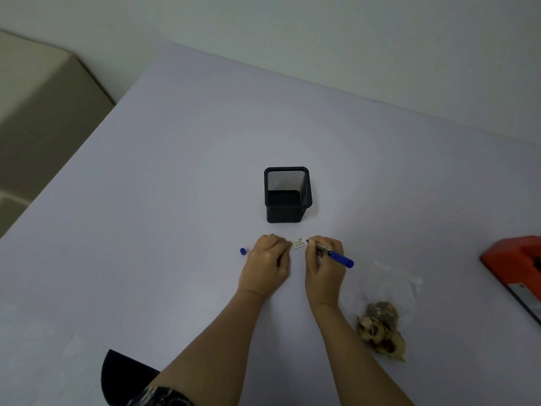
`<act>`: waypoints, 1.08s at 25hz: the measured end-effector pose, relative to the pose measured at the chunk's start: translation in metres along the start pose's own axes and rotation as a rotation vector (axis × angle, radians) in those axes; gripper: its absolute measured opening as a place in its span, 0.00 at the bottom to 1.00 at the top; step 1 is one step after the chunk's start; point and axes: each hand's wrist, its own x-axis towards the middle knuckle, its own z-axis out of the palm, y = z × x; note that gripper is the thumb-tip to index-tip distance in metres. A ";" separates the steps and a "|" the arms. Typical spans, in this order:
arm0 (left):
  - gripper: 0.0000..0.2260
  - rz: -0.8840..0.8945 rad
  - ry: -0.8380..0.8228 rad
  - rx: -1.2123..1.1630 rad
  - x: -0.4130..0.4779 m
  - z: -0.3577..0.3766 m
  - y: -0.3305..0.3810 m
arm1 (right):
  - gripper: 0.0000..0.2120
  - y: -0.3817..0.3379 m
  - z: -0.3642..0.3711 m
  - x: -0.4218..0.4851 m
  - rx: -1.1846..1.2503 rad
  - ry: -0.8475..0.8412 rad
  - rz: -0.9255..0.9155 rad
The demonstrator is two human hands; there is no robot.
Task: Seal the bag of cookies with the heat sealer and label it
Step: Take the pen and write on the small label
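Lavender tabletop [175, 200], lower right: bag of cookies [383, 326] lies flat, long axis running up-frame, empty clear end uppermost. It is judged light, limp and slippery with brittle contents, best taken by that empty margin. Centre: left hand [266, 265] grip pinches a label [298, 243] lying left-to-right, right hand [323, 268] grip closed around a blue marker [336, 255]; heat sealer [515, 265] at right edge, mesh holder [288, 197] beyond.

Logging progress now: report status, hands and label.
Left hand holds label down. Right hand grips pen, tip at label. Cookie bag lies aside right, nothing blocking.
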 end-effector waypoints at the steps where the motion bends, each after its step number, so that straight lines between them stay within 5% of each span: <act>1: 0.12 -0.004 -0.009 0.000 0.000 0.000 0.000 | 0.06 0.000 0.000 0.001 -0.001 0.029 0.009; 4: 0.13 -0.037 -0.036 -0.009 0.001 -0.003 0.001 | 0.05 -0.004 -0.003 0.002 0.033 0.092 0.065; 9: 0.06 -0.121 -0.068 -0.110 0.007 -0.007 0.002 | 0.07 -0.027 -0.023 0.007 0.405 0.229 0.451; 16: 0.04 -0.286 -0.130 -0.117 0.018 -0.015 0.009 | 0.04 -0.055 -0.070 -0.026 0.666 0.290 0.644; 23: 0.05 -0.188 -0.216 -0.056 0.020 -0.028 0.013 | 0.04 -0.069 -0.099 -0.035 0.681 0.288 0.643; 27: 0.07 -0.091 -0.053 0.082 0.007 -0.046 0.014 | 0.03 -0.078 -0.109 -0.035 0.706 0.198 0.614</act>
